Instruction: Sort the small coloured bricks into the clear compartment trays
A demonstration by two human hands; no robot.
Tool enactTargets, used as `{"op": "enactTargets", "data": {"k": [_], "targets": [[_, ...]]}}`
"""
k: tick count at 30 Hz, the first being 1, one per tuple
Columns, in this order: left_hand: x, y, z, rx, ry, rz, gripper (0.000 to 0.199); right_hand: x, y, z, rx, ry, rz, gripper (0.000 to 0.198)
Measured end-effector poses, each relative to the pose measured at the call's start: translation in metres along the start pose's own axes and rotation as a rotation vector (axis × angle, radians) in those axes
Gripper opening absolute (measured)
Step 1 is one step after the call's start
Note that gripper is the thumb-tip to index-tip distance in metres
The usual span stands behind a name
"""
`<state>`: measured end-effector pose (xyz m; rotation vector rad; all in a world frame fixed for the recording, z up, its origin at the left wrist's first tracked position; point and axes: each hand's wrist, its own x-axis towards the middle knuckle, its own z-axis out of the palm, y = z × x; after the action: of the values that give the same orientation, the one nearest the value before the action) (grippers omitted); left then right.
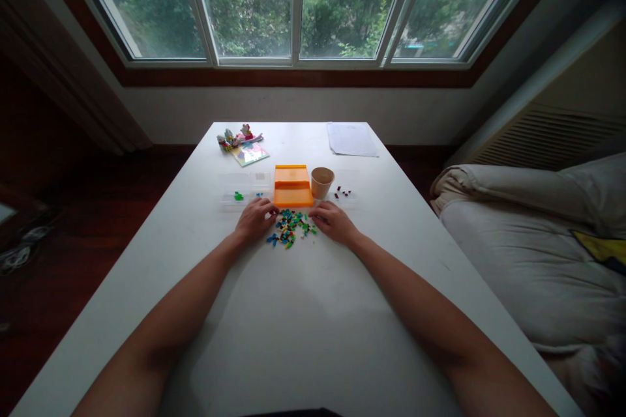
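Note:
A loose pile of small toy building bricks, mostly blue, green and yellow, lies between my two hands. My left hand rests at the pile's upper left edge, its thumb and fingers drawn together; whatever is between them is too small to make out. On the opposite side, my right hand touches the pile's right edge with bent fingers close together, and their tips hide anything they pinch. Just beyond the bricks stands an open orange plastic box. A light brown paper cup is upright beside it, past my right hand.
Left of the box, a clear tray holds green pieces and a few blue ones. Dark brown pieces lie right of the cup. Farther back are small figures, a card and paper sheets on the white table.

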<state>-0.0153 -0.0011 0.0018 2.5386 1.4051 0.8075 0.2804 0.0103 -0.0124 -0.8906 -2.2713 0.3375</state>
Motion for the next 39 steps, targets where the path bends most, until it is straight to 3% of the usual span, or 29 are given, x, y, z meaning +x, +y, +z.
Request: {"op": "enactTargets", "data": {"k": [5, 13, 20, 23, 27, 34, 39], "targets": [[0.0, -0.009, -0.006, 0.064, 0.169, -0.154, 0.012, 0.0, -0.001, 0.0, 0.002, 0.0, 0.006, 0.015], [0.0, -0.047, -0.018, 0.132, 0.456, -0.531, 0.011, 0.0, 0.001, 0.0, 0.008, 0.007, 0.005, 0.015], [-0.004, -0.058, -0.019, 0.204, 0.533, -0.642, 0.015, -0.001, -0.001, -0.001, -0.001, 0.002, 0.009, 0.015], [-0.003, -0.055, -0.018, 0.18, 0.499, -0.585, 0.014, 0.0, -0.001, -0.001, 0.004, 0.0, 0.004, 0.015], [-0.001, -0.042, -0.016, 0.119, 0.414, -0.39, 0.016, 0.0, 0.0, -0.001, 0.008, 0.0, 0.012, 0.015], [0.0, -0.006, -0.007, 0.072, 0.163, -0.104, 0.017, 0.0, 0.0, 0.0, 0.014, 0.006, 0.014, 0.016], [0.0, 0.004, 0.0, 0.08, 0.046, 0.01, 0.019, 0.0, -0.001, 0.0, 0.015, -0.001, 0.018, 0.016]]}}
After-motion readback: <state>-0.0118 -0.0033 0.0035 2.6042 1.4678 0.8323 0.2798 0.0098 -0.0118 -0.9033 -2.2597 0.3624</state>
